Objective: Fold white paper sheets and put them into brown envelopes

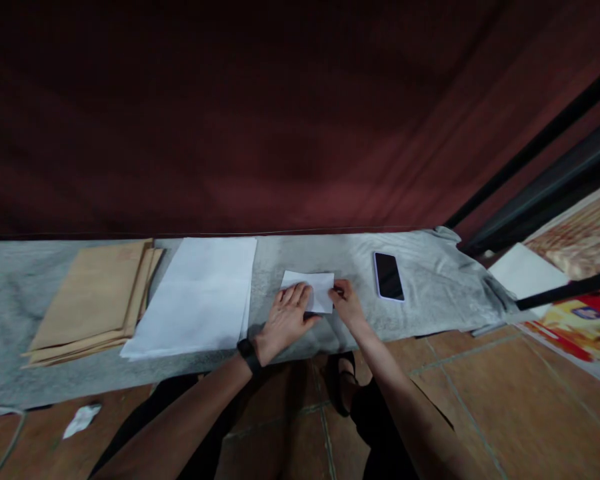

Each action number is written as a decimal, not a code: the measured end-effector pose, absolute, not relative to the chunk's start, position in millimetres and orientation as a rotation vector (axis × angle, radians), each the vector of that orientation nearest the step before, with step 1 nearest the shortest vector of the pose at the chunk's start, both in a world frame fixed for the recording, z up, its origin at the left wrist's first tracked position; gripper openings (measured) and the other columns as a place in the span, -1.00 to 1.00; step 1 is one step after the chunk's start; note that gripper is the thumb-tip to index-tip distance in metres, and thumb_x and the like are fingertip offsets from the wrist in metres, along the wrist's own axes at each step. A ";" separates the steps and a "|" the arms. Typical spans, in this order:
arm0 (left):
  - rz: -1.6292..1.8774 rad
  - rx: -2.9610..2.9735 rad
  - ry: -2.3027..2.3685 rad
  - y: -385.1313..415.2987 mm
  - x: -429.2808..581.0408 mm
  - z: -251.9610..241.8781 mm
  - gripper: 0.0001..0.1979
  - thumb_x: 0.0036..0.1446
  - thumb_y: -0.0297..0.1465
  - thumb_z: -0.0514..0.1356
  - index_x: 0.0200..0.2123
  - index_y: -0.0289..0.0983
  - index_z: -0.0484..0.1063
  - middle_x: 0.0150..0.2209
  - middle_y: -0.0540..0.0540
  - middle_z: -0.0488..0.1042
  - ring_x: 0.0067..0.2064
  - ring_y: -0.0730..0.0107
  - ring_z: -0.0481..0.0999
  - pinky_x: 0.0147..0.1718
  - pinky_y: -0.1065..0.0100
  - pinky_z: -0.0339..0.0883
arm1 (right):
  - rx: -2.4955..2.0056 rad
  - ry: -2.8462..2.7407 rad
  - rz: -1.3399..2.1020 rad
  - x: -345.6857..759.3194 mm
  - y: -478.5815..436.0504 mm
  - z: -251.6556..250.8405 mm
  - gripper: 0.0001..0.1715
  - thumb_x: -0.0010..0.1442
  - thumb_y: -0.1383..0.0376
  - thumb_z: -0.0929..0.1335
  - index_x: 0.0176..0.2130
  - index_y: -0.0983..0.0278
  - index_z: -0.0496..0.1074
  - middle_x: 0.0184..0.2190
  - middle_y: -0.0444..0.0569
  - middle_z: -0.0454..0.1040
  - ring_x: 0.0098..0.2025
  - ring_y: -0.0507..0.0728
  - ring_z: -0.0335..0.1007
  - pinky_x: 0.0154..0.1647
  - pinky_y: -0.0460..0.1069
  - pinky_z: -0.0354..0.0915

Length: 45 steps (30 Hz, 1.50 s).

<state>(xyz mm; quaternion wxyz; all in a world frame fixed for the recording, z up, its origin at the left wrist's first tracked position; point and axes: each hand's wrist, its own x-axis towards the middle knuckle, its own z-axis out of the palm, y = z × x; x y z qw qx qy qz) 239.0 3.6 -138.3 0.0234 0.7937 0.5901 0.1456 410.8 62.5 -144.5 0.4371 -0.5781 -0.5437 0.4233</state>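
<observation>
A small rectangle of white paper (322, 293) lies on the grey cloth in front of me; I cannot tell how many layers it has. My left hand (289, 313) rests flat on its left part, fingers stretched out, with a black band on the wrist. At the paper's right edge, the fingers of my right hand (347, 301) are closed in a pinch on it. Left of my hands is a stack of larger white sheets (200, 293). Several brown paper envelopes (93, 293) are piled farther left.
A phone (389, 276) lies on the grey cloth (430, 287) to the right. Dark red fabric (300, 147) hangs behind the surface. Dark bars (540, 147) and a colourful printed package (580, 330) are at the right. A crumpled white scrap (82, 419) lies on the tiled floor.
</observation>
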 end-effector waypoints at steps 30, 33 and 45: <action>0.973 1.733 1.937 17.2 197.6 -150.2 -0.45 0.01 -0.66 0.10 0.09 -0.26 0.44 0.05 -0.18 0.40 -0.03 0.25 0.52 0.06 0.18 0.42 | -1.718 -1.951 0.491 400.2 64.4 -154.4 -0.36 0.26 0.31 0.22 0.30 0.31 0.19 -0.18 0.08 0.58 -0.18 0.25 0.52 -0.15 0.06 0.38; 0.770 1.937 1.997 8.3 201.7 -143.6 -0.51 0.10 -0.63 0.08 0.10 -0.28 0.43 0.07 -0.21 0.39 -0.01 0.22 0.51 0.08 0.17 0.41 | -1.733 -1.994 0.467 399.4 64.8 -153.7 -0.34 0.27 0.32 0.21 0.33 0.35 0.14 -0.15 0.11 0.56 -0.17 0.26 0.51 -0.14 0.07 0.38; 0.390 2.395 1.896 14.3 226.7 -158.7 -0.43 0.34 -0.42 -0.13 0.39 -0.41 0.03 0.41 -0.30 0.08 0.45 0.15 -0.03 0.37 0.04 -0.08 | -1.411 -2.303 0.121 357.8 29.9 -136.7 -0.37 0.43 0.17 0.13 0.38 0.29 0.10 0.45 0.14 -0.03 0.47 0.31 -0.20 0.41 0.34 -0.18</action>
